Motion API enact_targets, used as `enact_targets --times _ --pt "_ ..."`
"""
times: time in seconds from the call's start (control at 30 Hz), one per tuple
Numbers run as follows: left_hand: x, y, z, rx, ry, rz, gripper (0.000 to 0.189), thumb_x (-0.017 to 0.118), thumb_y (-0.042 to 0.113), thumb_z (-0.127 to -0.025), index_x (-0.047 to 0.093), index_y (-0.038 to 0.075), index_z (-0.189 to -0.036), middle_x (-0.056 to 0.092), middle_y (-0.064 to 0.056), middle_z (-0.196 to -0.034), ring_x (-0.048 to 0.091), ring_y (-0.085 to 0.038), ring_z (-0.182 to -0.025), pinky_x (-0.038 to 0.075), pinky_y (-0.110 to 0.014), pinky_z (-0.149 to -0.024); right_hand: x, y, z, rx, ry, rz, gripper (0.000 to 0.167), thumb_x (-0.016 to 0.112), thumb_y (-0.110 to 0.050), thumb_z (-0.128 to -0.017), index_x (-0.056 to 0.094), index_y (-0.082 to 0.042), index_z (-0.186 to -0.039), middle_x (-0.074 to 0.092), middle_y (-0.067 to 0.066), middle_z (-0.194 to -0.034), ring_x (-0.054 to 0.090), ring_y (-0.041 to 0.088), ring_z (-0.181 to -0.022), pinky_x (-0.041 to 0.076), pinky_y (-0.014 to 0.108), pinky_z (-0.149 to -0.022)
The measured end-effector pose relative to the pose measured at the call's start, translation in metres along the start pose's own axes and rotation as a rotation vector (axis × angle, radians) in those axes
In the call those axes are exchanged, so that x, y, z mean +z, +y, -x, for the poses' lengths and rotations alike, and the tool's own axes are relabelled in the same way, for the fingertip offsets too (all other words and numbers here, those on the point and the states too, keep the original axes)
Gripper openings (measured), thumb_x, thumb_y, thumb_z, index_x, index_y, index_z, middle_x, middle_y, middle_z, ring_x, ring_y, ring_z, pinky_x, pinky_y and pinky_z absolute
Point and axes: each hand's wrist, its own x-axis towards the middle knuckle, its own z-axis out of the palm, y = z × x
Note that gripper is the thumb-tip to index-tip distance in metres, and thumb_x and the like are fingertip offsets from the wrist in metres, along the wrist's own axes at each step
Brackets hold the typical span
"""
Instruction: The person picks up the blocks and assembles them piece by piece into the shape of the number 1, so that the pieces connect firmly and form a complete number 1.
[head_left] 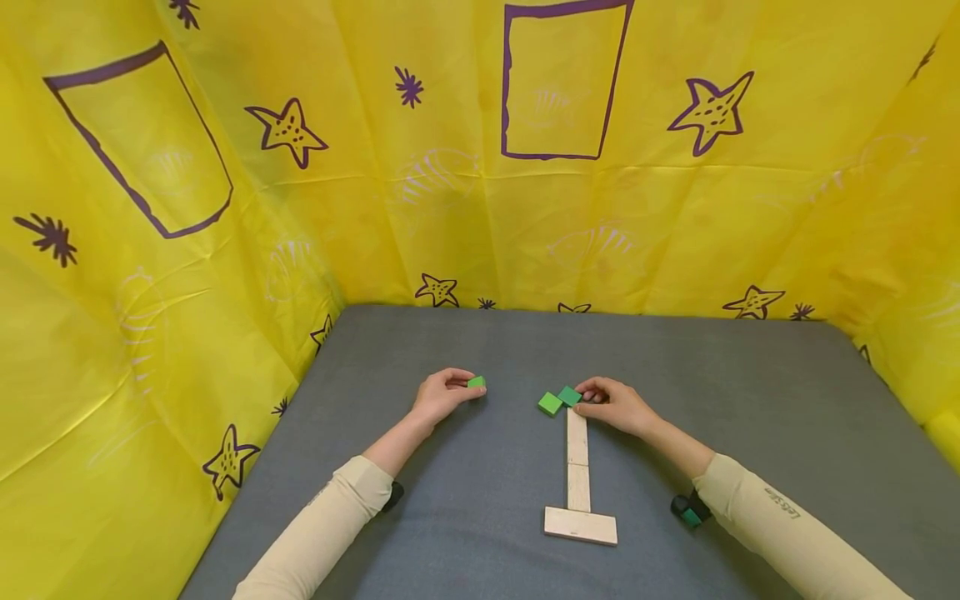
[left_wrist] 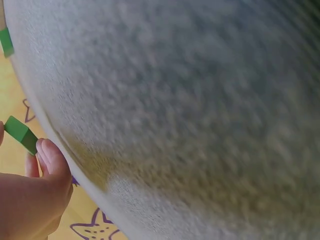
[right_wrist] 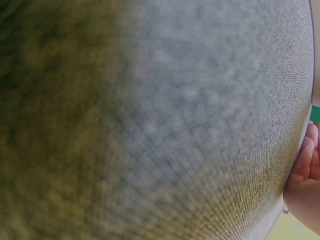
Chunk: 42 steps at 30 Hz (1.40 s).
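Observation:
Between thumb and fingers, my left hand (head_left: 442, 397) pinches a small light green block (head_left: 476, 382), also seen at the fingertips in the left wrist view, green block (left_wrist: 19, 131). My right hand (head_left: 621, 407) has its thumb and fingertips on the right side of a dark green block (head_left: 569, 396), gripping it at the far end of a line of wooden planks. Just left of that block, corner to corner, lies a second light green block (head_left: 550, 405). In the right wrist view only part of my right hand (right_wrist: 305, 182) and a sliver of green show.
Two pale wooden planks (head_left: 577, 437) lie end to end, running toward me to a crosswise plank (head_left: 581, 526), like an upside-down T. All rest on a grey cloth-covered table (head_left: 465, 467). Yellow patterned curtains (head_left: 450, 208) enclose the back and sides.

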Motion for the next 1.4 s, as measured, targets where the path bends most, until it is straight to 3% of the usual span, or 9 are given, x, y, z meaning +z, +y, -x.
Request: enact_targets --times 0.53,1.4 --pt "0.019 0.012 0.007 0.008 -0.070 0.037 0.039 0.083 0.030 -0.078 0.071 0.011 -0.110 0.069 -0.001 -0.095 0.063 -0.014 -0.083 0.050 -0.031 -0.073 0.001 0.000 0.000 0.000 0.001 -0.003 0.034 0.076 -0.026 -0.085 0.067 -0.008 -0.111 0.060 0.002 -0.094 0.052 0.018 -0.086 0.043 0.033 -0.077" --pt "0.047 0.025 0.010 0.129 -0.160 -0.079 0.038 0.084 0.030 -0.076 0.072 0.010 -0.106 0.068 -0.002 -0.097 0.063 -0.012 -0.083 0.051 -0.030 -0.072 0.001 0.000 -0.001 0.007 0.004 0.004 0.034 0.076 -0.026 -0.085 0.067 -0.008 -0.112 0.060 0.002 -0.095 0.052 0.018 -0.086 0.043 0.034 -0.078"
